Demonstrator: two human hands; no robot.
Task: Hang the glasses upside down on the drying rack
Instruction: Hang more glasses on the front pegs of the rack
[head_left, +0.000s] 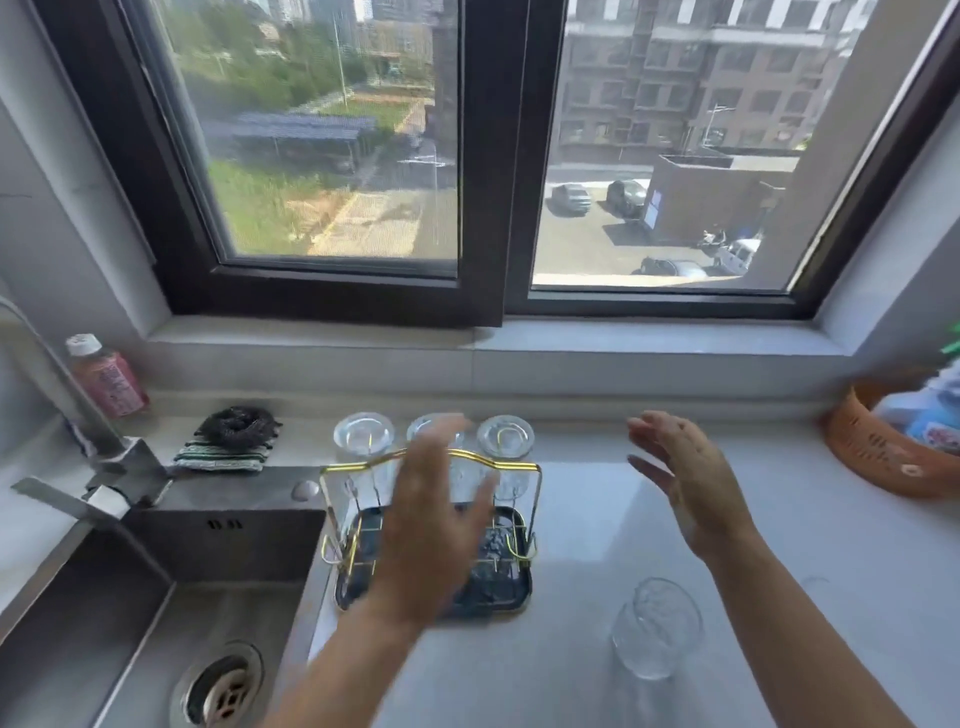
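Note:
A gold wire drying rack (535, 483) with a dark tray stands on the counter beside the sink. Three clear glasses hang upside down along its far side: the left glass (363, 435), the middle glass (422, 427), partly behind my fingers, and the right glass (505, 437). One more clear glass (655, 629) stands on the counter at the front right, apart from the rack. My left hand (434, 525) hovers over the rack, fingers spread, holding nothing. My right hand (685, 478) is raised to the right of the rack, open and empty.
A steel sink (156, 597) with a faucet (62, 395) lies to the left. A pink bottle (106, 376) and a dark scrubber on a striped cloth (231, 439) sit behind it. An orange basket (878, 452) stands at the far right. The window ledge runs behind.

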